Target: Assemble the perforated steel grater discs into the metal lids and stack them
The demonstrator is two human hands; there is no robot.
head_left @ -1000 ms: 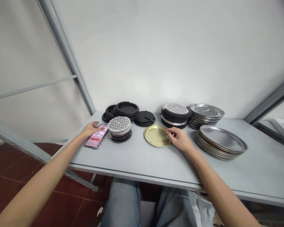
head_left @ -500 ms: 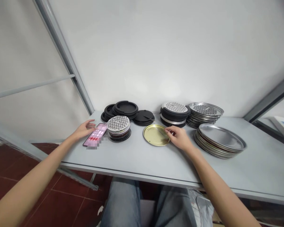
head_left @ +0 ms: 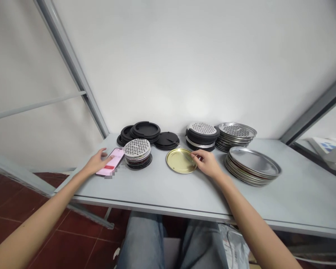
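Observation:
My left hand (head_left: 97, 162) is at the left of the table, fingers apart, one fingertip over the screen of a phone (head_left: 114, 158) that lies flat. The screen is pink with a red bar. My right hand (head_left: 205, 161) pinches the right rim of a round gold-coloured lid (head_left: 180, 161), which rests on the table. Just right of the phone stands a small stack of discs topped by a perforated grater disc (head_left: 137, 148). A thin dark item (head_left: 173, 142) with a small chain lies behind the gold lid.
Black round discs (head_left: 146, 129) are piled at the back. Behind my right hand stand a black stack with a grater top (head_left: 203, 128) and a stack of silver grater discs (head_left: 237, 130). Silver lids (head_left: 253, 162) are stacked to the right. Metal posts (head_left: 72, 67) frame the grey table (head_left: 162, 190).
The phone screen has changed from several icons to a plain pink view with a red bar, and my left thumb or finger now reaches over it. The view has shifted slightly.

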